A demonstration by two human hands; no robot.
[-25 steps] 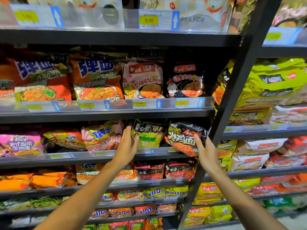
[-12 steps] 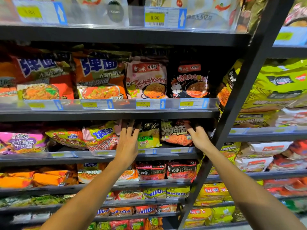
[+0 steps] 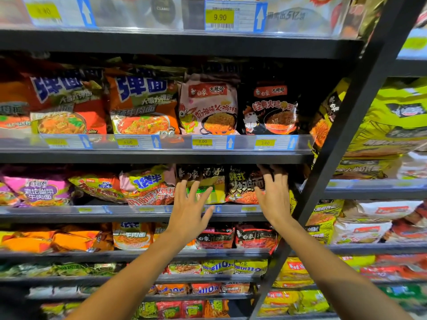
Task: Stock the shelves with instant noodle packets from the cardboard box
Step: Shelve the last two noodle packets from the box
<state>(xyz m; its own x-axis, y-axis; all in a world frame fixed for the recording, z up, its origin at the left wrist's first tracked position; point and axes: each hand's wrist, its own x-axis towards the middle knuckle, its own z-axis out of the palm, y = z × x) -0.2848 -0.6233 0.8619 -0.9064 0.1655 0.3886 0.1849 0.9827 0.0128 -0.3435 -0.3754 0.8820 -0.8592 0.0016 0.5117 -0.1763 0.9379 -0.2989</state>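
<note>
Now both hands spread, gripping nothing; black noodle packet point(image 3: 242, 185) stands upright just left of right hand point(image 3: 273, 195); left hand point(image 3: 191, 211) lies farther left, before yellow packet point(image 3: 208, 188).

A black-and-red noodle packet point(image 3: 245, 185) lies under the right grip point(image 3: 273, 192); a yellow-and-black packet point(image 3: 213, 183) lies beside the left grip point(image 3: 191, 209).

Black noodle packet point(image 3: 245, 184) upright on shelf point(image 3: 138, 214), yellow-green packet point(image 3: 213, 188) beside

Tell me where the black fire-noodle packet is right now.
Head view, right of centre: the black packet stands on the shelf, between the yellow packet and the right hand.
</note>
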